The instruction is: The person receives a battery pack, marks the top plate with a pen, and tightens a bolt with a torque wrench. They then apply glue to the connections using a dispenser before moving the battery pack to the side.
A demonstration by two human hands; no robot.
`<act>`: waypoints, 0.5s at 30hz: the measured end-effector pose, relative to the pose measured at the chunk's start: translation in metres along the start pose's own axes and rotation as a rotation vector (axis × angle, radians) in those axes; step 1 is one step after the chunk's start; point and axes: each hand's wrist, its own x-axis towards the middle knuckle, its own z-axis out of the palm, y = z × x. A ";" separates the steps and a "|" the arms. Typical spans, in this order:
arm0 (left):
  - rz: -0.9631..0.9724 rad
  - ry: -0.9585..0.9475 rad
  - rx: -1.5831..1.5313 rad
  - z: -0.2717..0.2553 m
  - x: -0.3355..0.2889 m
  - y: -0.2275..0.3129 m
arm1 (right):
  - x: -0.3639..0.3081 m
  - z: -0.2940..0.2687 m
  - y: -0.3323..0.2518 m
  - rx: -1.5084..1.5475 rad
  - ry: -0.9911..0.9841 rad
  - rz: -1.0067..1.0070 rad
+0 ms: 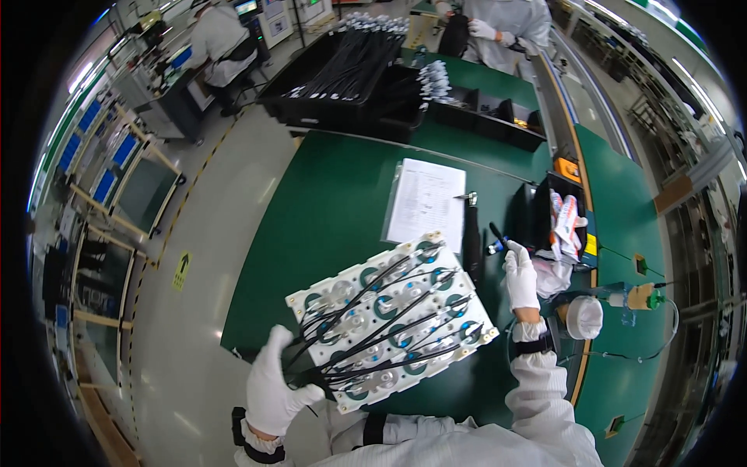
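Note:
A white plastic plate with round green-rimmed openings and clear round parts lies tilted on the green table. Several black cables run across it and gather at its left end. My left hand, in a white glove, is beside that bundle, thumb and fingers spread around the cable ends without closing on them. My right hand, also gloved, reaches past the plate's right side. Its fingertips are together at a small black pen-like tool, and a small blue-and-black piece lies just by them.
Printed sheets lie behind the plate, with a long black tool beside them. A black box holds tubes. Black trays of cables stand at the back left. A white-lined cup is at right. Two people work farther off.

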 end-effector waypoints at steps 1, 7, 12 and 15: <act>-0.024 -0.080 0.000 0.000 -0.011 -0.013 | 0.001 0.011 -0.002 -0.026 -0.072 0.109; 0.068 0.005 0.028 0.010 -0.009 -0.039 | -0.005 -0.004 0.012 -0.462 -0.023 -0.244; 0.177 0.130 0.148 -0.039 0.066 -0.001 | -0.070 -0.042 -0.127 0.099 -0.255 0.146; 0.420 0.148 0.455 -0.049 0.142 0.004 | -0.100 -0.040 -0.177 0.121 -0.847 -0.397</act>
